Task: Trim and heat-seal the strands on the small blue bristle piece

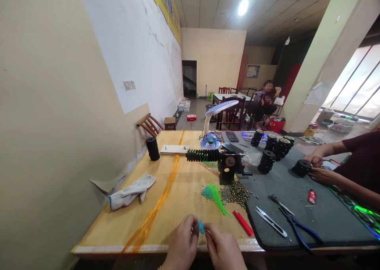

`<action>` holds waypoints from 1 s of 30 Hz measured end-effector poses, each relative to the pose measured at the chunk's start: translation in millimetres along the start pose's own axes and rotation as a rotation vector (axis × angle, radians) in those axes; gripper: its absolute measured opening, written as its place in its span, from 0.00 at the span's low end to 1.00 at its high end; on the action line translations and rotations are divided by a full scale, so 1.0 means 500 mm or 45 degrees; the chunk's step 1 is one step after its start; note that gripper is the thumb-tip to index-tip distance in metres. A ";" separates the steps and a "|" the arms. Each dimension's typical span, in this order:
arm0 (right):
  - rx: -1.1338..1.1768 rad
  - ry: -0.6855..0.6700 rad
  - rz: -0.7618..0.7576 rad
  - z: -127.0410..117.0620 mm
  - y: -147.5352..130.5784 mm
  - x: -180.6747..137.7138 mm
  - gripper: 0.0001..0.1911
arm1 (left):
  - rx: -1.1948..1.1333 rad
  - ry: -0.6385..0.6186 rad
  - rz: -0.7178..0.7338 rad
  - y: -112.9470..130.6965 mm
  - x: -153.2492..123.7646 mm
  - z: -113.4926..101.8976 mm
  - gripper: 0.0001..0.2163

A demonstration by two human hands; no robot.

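At the table's front edge, my left hand (183, 240) is closed in a pinch on a small bright-blue piece (201, 227); its exact kind is too small to make out. My right hand (223, 244) is pinched shut against the right side of that piece, and whatever sits between its fingertips is hidden. Just beyond my hands lie a bundle of thin green strands (218, 199), a heap of turquoise beads (206, 192) and a pile of dark, gold-flecked small parts (240, 193). A red lighter (242, 223) rests right of my right hand.
Orange lines (169, 183) cross the table, left of which lies a white glove (132, 191). A hand-cranked winder (228, 165) and lamp (210, 121) stand behind. On the grey mat are snips (271, 222), pliers (298, 226) and black spools (266, 161). A co-worker's hands (316, 165) touch another spool.
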State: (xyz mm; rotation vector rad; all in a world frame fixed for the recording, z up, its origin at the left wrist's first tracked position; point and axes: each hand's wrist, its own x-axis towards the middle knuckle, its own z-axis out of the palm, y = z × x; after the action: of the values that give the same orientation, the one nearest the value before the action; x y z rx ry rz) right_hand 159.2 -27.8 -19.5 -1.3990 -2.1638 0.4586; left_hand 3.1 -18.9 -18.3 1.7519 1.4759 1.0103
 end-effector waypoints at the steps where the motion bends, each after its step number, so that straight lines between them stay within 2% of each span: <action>1: -0.017 0.023 -0.003 0.006 0.000 -0.001 0.12 | -0.015 0.020 -0.007 0.000 -0.002 0.003 0.05; 5: -0.100 0.097 -0.006 0.026 0.003 -0.001 0.12 | -0.068 0.083 -0.002 0.000 -0.008 0.014 0.04; 8: -0.046 0.165 0.008 0.037 0.008 -0.001 0.14 | -0.260 0.125 -0.054 0.000 -0.006 0.021 0.02; 12: 0.065 0.221 -0.014 0.046 0.014 -0.005 0.14 | -0.756 0.076 -0.374 0.002 0.000 0.025 0.14; 15: 0.120 0.238 -0.004 0.043 0.014 -0.007 0.15 | -0.980 0.007 -0.544 0.006 0.002 0.024 0.21; 19: 0.144 0.223 0.015 0.029 0.011 -0.006 0.16 | -1.024 0.003 -0.564 0.011 0.005 0.020 0.24; 30: 0.158 0.031 0.063 0.005 0.017 -0.003 0.19 | -0.972 -0.067 -0.555 0.001 0.008 0.020 0.25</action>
State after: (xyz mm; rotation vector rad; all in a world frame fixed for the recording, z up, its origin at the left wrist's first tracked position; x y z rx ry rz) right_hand 164.4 -25.7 -26.7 -1.3853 -2.0487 0.5813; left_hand 12.3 -15.0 -22.5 0.8650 1.1405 1.0797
